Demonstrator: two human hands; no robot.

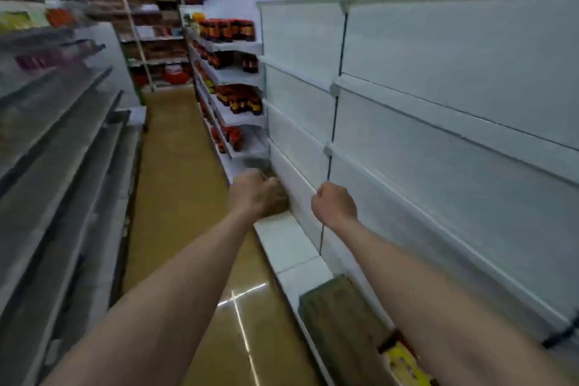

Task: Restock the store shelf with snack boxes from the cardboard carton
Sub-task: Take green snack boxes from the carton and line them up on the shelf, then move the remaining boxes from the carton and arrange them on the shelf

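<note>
shelving on the person's right, the white store shelf point(438, 97), stands bare tier after tier; no snack boxes on it that i can see. restocking looks barely begun, by my reading.

left hand point(252, 193) reaches forward and low, fingers curled onto a brownish thing at the shelf foot, likely the cardboard carton point(279, 200), though most of it is hidden behind the hand and blurred. looks like a hold on its edge, not certain. right hand point(334, 202) is fisted against the lowest shelf lip; whether it grips anything i cannot tell.

nearer the viewer, a flat brown cardboard piece point(341, 320) lies on the base ledge point(285, 244), with a yellow packet point(404, 363) just beside it at the frame's bottom.

left to do: nearly everything, boxes out and onto the tiers.

room: narrow aisle, glossy tan floor point(175, 166) with a light glare. further down, shelves of red-labelled bottles point(228, 30). grey empty racks point(62, 135) on the opposite side. dim, blurred.
</note>
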